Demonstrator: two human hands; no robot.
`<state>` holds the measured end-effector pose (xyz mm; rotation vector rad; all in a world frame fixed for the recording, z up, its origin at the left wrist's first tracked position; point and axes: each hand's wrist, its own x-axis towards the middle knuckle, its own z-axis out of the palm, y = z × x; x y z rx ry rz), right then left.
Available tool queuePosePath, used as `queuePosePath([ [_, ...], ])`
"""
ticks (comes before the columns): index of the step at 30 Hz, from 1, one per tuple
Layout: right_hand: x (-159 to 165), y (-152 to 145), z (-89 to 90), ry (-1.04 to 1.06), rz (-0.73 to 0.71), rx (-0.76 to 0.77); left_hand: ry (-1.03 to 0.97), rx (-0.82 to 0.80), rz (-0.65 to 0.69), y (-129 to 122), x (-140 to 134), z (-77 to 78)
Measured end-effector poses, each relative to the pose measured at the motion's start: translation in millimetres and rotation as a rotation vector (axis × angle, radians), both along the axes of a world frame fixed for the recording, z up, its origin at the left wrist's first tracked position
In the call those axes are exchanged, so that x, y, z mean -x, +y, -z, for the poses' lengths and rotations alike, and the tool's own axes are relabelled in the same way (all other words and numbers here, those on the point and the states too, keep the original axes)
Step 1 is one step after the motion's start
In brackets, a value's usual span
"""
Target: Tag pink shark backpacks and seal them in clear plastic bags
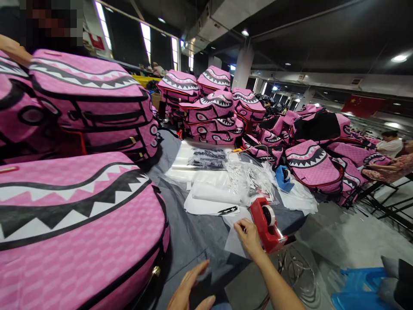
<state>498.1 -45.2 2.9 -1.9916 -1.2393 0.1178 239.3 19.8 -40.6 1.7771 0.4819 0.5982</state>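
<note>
Probably light and limp, the thin white papery sheet (235,246) beside the red plastic tape dispenser (263,224) wants edge-pinching; right hand (248,236) curled, grip unclear; left hand (191,287) spread.

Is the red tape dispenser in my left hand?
No, the left hand is open, and the red tape dispenser sits beside the right hand.

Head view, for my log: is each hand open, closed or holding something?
Left hand: open, nothing visible in it.
Right hand: curled over white paper; grip cannot be told.
</note>
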Motion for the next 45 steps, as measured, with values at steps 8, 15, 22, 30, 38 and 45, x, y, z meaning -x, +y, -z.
queuePosePath([
  [8,93,4,-26.5,-0.19,-0.279,-0.16,-0.011,0.309,-0.29,-1,-16,-4.3],
  [15,122,45,-35.9,-0.279,-1.101,-0.189,0.054,-1.001,-0.19,5,102,-27.2],
  [22,152,64,-9.3,-0.336,-1.022,-0.184,0.159,-0.686,-0.684,7,175,-30.8],
  [30,188,78,-7.1,-0.558,-0.937,-0.22,0.22,-0.552,-0.991,34,190,-39.8],
  [38,189,78,-6.3,-0.598,-0.966,-0.235,0.054,-0.99,-0.729,1,148,-51.1],
  [45,160,58,-13.1,-0.151,-0.805,0.056,-0.041,-0.946,-0.641,20,123,-41.5],
])
